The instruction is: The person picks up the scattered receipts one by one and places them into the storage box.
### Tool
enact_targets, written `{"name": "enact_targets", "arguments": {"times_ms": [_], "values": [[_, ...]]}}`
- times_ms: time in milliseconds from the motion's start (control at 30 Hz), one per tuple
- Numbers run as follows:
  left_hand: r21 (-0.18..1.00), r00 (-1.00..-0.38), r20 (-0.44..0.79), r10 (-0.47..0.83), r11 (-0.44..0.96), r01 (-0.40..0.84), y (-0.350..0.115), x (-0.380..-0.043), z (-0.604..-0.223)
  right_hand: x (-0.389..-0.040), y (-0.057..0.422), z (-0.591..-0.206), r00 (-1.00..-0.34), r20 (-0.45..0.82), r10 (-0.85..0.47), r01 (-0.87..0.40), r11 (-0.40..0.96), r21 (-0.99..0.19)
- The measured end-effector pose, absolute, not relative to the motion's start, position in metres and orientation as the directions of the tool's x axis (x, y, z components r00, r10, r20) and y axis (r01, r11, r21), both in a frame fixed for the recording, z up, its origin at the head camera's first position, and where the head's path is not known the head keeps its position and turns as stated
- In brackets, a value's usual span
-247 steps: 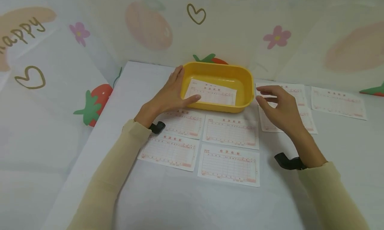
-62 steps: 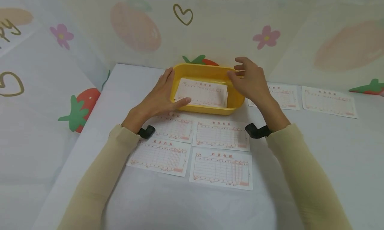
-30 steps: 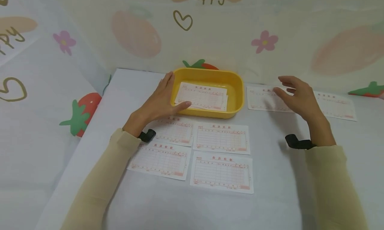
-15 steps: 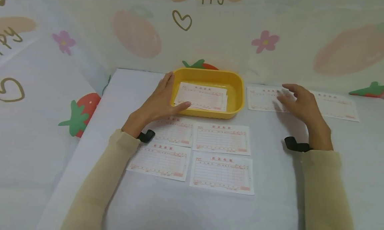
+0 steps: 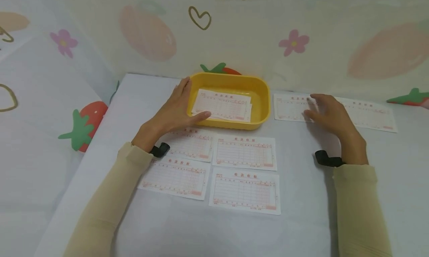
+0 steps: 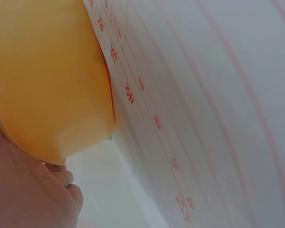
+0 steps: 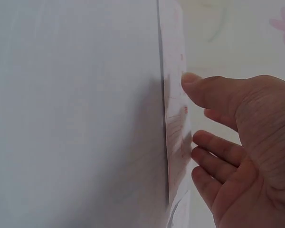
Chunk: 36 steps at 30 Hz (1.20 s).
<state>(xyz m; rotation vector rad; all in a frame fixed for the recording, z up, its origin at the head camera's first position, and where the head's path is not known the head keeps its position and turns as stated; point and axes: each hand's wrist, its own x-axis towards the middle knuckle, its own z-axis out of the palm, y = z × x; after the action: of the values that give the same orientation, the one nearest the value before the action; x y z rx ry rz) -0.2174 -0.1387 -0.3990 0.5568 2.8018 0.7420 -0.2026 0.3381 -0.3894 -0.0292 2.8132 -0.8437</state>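
The yellow tray (image 5: 234,83) lies lengthwise left to right; the left hand (image 5: 171,111), thumb spread from fingers, touches its left end. The right hand (image 5: 331,114), thumb and fingertips parted, hangs over a slip (image 5: 290,108) just right of the tray, long axis sideways, heading farthest.

At the back of the worktop (image 5: 187,229), before the wall cloth (image 5: 241,44), stands a tray (image 5: 234,126) with overlapping slips (image 5: 221,105) in it. Before the tray, four slips (image 5: 244,192) lie two by two; right of it, two further slips (image 5: 289,108) lie in a row.
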Motion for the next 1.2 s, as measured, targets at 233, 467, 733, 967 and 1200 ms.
{"name": "enact_targets", "arguments": {"times_ms": [233, 467, 733, 967, 1200], "values": [[0.500, -0.914, -0.072, 0.399, 0.807, 0.313, -0.1414, -0.2166, -0.4006, -0.2062, 0.3372, -0.3937, -0.971, -0.228, -0.076, 0.052, 0.860, -0.507], [0.507, -0.916, -0.062, 0.397, 0.803, 0.314, -0.1398, -0.2217, -0.4019, -0.2082, 0.3408, -0.3914, -0.961, -0.268, -0.072, 0.062, 0.885, -0.461], [0.492, -0.915, -0.081, 0.395, 0.814, 0.308, -0.1405, -0.2186, -0.4024, -0.2048, 0.3400, -0.3946, -0.960, -0.264, -0.091, 0.043, 0.885, -0.463], [0.484, -0.915, -0.071, 0.397, 0.816, 0.316, -0.1392, -0.2178, -0.4002, -0.2041, 0.3402, -0.3969, -0.965, -0.257, -0.054, 0.077, 0.877, -0.474], [0.488, -0.913, -0.060, 0.403, 0.810, 0.325, -0.1384, -0.2174, -0.4011, -0.2027, 0.3428, -0.3978, -0.966, -0.256, -0.020, 0.098, 0.894, -0.437]]}}
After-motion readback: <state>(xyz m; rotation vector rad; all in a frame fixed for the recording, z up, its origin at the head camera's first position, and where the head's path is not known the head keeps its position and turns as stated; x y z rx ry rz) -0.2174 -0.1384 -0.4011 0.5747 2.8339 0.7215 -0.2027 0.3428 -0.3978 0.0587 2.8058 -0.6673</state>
